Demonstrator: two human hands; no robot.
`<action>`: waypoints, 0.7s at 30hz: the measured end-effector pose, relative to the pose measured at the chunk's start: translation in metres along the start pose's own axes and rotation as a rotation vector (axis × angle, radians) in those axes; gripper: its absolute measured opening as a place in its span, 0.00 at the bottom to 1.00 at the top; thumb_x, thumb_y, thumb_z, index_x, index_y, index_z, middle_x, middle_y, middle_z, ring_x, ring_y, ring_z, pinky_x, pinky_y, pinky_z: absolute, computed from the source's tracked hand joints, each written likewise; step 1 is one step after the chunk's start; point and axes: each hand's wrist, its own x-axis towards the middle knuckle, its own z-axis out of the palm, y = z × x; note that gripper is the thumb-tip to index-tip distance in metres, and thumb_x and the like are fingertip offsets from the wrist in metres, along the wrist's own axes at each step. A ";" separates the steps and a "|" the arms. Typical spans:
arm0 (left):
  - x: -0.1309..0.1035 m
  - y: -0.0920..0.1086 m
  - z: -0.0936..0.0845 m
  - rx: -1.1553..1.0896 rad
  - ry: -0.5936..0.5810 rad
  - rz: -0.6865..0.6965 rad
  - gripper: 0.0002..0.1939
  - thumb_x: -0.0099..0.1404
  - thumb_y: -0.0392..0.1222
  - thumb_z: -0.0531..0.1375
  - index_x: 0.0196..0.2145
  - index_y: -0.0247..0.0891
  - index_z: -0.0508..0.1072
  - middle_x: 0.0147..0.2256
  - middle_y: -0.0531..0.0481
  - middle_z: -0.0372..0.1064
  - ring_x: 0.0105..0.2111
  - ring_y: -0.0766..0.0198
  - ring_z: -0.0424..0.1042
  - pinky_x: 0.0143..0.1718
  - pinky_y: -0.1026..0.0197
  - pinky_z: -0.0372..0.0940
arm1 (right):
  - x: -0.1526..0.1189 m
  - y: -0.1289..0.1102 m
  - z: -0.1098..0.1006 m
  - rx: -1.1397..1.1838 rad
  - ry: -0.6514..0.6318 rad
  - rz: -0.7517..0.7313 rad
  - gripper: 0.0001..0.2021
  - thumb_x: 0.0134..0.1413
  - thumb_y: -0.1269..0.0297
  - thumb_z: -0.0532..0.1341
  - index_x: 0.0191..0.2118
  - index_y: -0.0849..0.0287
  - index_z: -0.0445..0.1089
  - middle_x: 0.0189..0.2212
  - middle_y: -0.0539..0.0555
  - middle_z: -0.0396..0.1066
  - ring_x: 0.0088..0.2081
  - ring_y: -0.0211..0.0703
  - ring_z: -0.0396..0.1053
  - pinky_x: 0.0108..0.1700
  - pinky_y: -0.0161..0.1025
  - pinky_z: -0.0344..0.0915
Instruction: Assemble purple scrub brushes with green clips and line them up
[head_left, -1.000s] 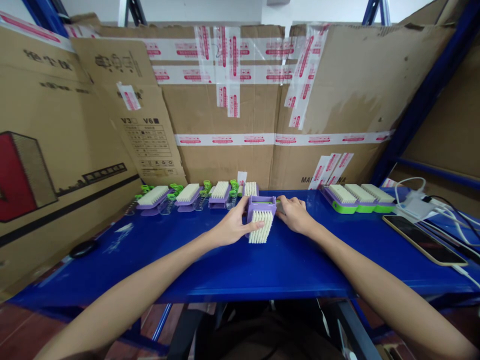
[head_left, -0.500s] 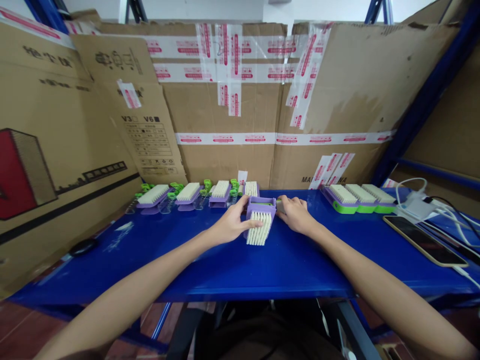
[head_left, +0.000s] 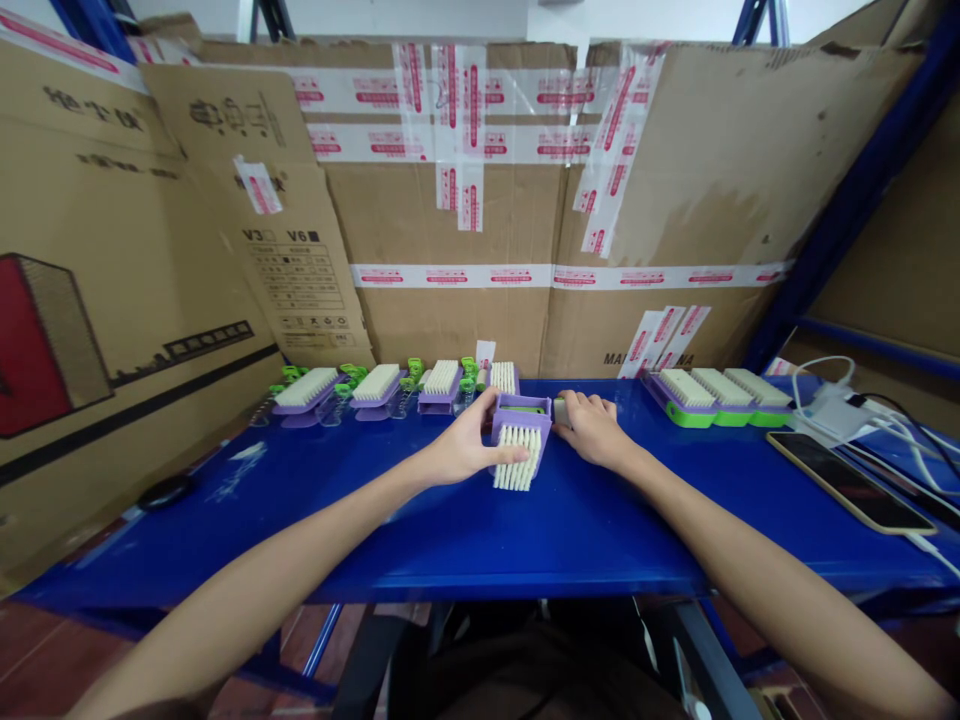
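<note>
My left hand is closed on a purple scrubbing brush with rows of cream bristles, its thumb lying across them. The brush is tipped so that its bristles face me, and a green part shows inside the purple body. Just to its right, my right hand is closed on a small grey-green piece close to the brush's side. Fingers hide most of that piece, so its kind is unclear. Right behind the held brush lies another cream-bristled brush.
Several purple brushes with green-topped clear parts line the table's back left. Three green-and-purple brushes stand back right. A phone and white cables lie at right. Cardboard walls the blue table.
My left thumb has shifted slightly across the bristles. A little more of the grey-green piece shows between my right hand and the brush.
</note>
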 end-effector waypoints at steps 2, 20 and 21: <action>-0.001 0.004 0.000 -0.014 -0.024 0.006 0.40 0.56 0.53 0.84 0.55 0.41 0.67 0.53 0.42 0.77 0.55 0.44 0.79 0.59 0.42 0.74 | 0.000 0.000 0.000 0.000 -0.005 0.000 0.26 0.75 0.56 0.61 0.71 0.59 0.62 0.66 0.70 0.75 0.62 0.71 0.70 0.64 0.61 0.58; -0.003 0.003 0.001 0.284 0.000 0.098 0.39 0.67 0.61 0.76 0.64 0.40 0.66 0.58 0.37 0.76 0.57 0.41 0.78 0.61 0.39 0.72 | 0.000 -0.002 -0.001 0.000 -0.023 0.013 0.26 0.74 0.57 0.62 0.71 0.59 0.62 0.65 0.70 0.76 0.64 0.73 0.69 0.66 0.63 0.57; -0.004 0.003 0.000 0.297 0.005 0.094 0.39 0.68 0.62 0.75 0.64 0.39 0.66 0.57 0.37 0.77 0.56 0.41 0.79 0.60 0.39 0.73 | 0.000 -0.002 -0.002 -0.001 -0.021 0.017 0.26 0.74 0.57 0.62 0.71 0.58 0.63 0.66 0.70 0.76 0.64 0.73 0.69 0.66 0.63 0.57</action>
